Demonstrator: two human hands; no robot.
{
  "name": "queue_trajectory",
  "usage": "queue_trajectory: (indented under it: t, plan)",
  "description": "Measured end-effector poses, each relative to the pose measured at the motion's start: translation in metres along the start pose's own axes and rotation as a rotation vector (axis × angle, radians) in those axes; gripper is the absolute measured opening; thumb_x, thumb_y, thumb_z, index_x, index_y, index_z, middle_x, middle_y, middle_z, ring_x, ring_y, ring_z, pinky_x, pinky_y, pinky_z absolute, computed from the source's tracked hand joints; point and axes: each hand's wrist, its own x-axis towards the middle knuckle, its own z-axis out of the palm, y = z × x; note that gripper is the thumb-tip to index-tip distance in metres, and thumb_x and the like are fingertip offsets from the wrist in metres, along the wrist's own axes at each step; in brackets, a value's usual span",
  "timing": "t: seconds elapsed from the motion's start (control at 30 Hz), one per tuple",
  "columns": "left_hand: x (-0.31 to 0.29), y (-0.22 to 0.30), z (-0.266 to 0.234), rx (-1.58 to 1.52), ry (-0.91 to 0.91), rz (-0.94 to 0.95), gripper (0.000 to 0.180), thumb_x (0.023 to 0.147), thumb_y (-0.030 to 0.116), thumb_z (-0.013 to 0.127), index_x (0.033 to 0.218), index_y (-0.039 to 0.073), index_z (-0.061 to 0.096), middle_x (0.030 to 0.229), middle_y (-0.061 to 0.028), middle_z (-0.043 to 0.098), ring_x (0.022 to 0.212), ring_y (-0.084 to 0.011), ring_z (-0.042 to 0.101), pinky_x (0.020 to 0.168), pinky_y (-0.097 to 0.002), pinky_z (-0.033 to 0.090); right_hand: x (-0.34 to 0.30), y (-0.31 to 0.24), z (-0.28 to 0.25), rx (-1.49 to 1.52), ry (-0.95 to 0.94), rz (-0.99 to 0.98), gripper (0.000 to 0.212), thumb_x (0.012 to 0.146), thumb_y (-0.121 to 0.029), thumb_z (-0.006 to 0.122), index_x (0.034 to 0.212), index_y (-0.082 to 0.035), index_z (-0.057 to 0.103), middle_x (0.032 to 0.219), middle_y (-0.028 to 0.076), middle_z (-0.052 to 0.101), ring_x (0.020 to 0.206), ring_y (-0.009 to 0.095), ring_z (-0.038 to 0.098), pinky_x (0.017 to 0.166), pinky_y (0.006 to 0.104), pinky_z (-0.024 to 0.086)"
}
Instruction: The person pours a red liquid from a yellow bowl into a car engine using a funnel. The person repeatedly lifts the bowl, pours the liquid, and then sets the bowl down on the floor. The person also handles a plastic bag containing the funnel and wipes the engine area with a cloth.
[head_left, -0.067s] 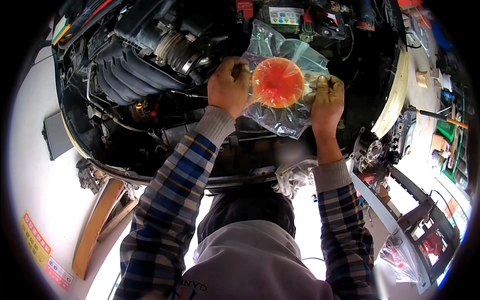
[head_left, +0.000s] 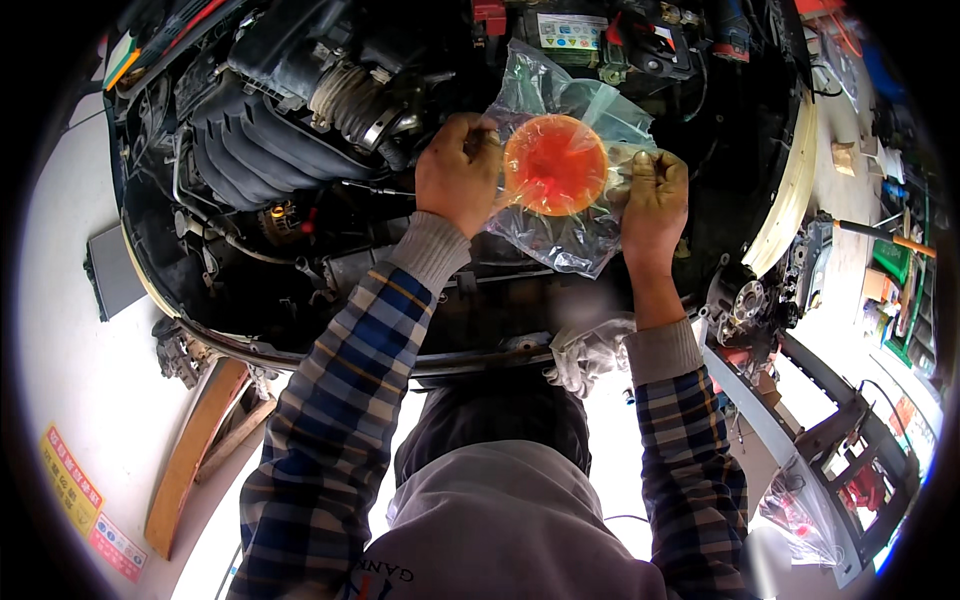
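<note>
Over the engine bay I hold a clear plastic bag (head_left: 560,247) stretched between both hands. A round, orange-red, disc-shaped object (head_left: 556,165) shows through it, and I cannot tell its exact kind. My left hand (head_left: 459,172) is closed on the bag's left side, its thumb and fingers pinched close to the round object's edge. On the other side, my right hand (head_left: 655,205) pinches the bag's edge, thumb uppermost, a little apart from the round object. The bag's loose top spreads out toward the car battery (head_left: 572,32).
The black ribbed intake manifold (head_left: 262,150) and a corrugated air hose (head_left: 348,97) lie left of my hands. Wrinkled whitish cloth or plastic (head_left: 590,355) hangs at the front edge. A detached grey frame (head_left: 850,440) stands lower right, and a curved orange-brown panel (head_left: 195,455) leans lower left.
</note>
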Motion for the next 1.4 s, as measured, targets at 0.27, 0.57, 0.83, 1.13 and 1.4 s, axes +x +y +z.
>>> queue_trajectory:
  t: [0.27, 0.57, 0.83, 1.13, 1.4]
  plan:
    - [0.001, 0.008, -0.006, 0.015, -0.098, -0.014, 0.022, 0.088, 0.014, 0.067, 0.106, 0.001, 0.064, 0.092, -0.0077, 0.07, 0.08, -0.0142, 0.066, 0.073, -0.0284, 0.053, 0.003, 0.007, -0.006, -0.154, -0.007, -0.123, 0.024, 0.092, -0.013, 0.069, 0.107, 0.001, 0.057, 0.093, 0.007, 0.066, 0.08, 0.012, 0.062, 0.072, 0.0266, 0.052]
    - [0.005, 0.008, -0.012, 0.047, -0.156, 0.063, 0.033, 0.09, 0.017, 0.068, 0.117, 0.0, 0.06, 0.099, -0.0098, 0.067, 0.085, -0.0154, 0.064, 0.077, -0.0292, 0.053, 0.004, 0.006, -0.008, -0.211, 0.0, -0.428, 0.037, 0.088, -0.009, 0.069, 0.12, 0.002, 0.055, 0.107, 0.012, 0.066, 0.096, 0.018, 0.066, 0.085, 0.029, 0.052]
    - [-0.043, 0.016, -0.063, -0.048, 0.138, 0.162, 0.03, 0.088, 0.005, 0.063, 0.117, -0.001, 0.057, 0.097, -0.0113, 0.06, 0.079, -0.017, 0.061, 0.069, -0.0291, 0.051, -0.03, -0.009, -0.062, -0.165, 0.044, -0.485, 0.042, 0.091, 0.001, 0.058, 0.13, 0.004, 0.044, 0.123, 0.018, 0.058, 0.105, 0.022, 0.063, 0.091, 0.0338, 0.052]
    - [-0.201, 0.004, -0.087, 0.031, -0.296, 0.17, 0.027, 0.079, -0.004, 0.06, 0.105, 0.004, 0.061, 0.093, -0.0115, 0.062, 0.063, -0.0237, 0.058, 0.057, -0.0322, 0.049, -0.221, -0.01, -0.168, -0.193, -0.103, 0.056, 0.02, 0.097, -0.002, 0.055, 0.116, 0.002, 0.052, 0.101, 0.012, 0.064, 0.081, 0.016, 0.066, 0.072, 0.028, 0.054]
    - [-0.211, -0.088, -0.07, 0.452, -0.144, 0.19, 0.024, 0.088, 0.016, 0.06, 0.108, 0.002, 0.06, 0.106, -0.0206, 0.061, 0.102, -0.0399, 0.057, 0.09, -0.047, 0.045, -0.358, 0.139, -0.287, -0.076, 0.284, 0.719, 0.025, 0.097, -0.022, 0.053, 0.113, -0.003, 0.057, 0.087, 0.008, 0.064, 0.067, 0.016, 0.064, 0.054, 0.0282, 0.051]
